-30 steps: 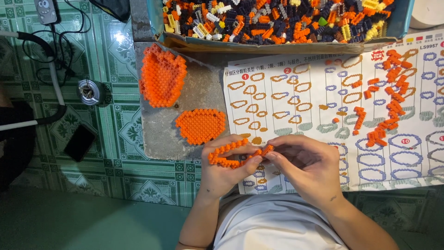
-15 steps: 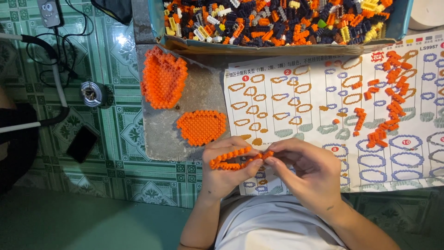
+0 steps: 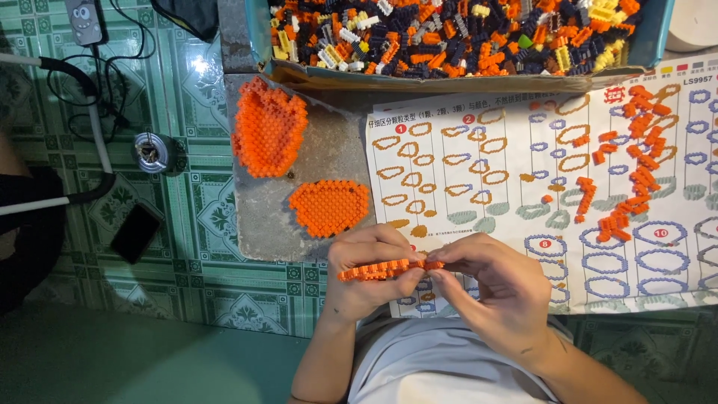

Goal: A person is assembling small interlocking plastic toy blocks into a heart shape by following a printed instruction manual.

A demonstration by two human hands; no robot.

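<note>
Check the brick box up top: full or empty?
Full. The box is heaped with small bricks, orange, dark, white and yellow, and no bare bottom shows in the part in view.

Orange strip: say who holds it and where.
Both hands hold the orange strip: the left hand cradles its length, and the right hand has a fingertip grip on its right end.

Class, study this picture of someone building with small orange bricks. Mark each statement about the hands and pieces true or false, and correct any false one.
1. Both hands, left hand and right hand, grip one thin orange brick strip. True.
2. Two finished orange brick panels lie on the instruction sheet. False: they lie on the grey slab beside it.
3. The box of mixed bricks sits at the far edge. True.
4. Loose orange bricks lie on the floor tiles. False: they lie on the sheet.
</note>
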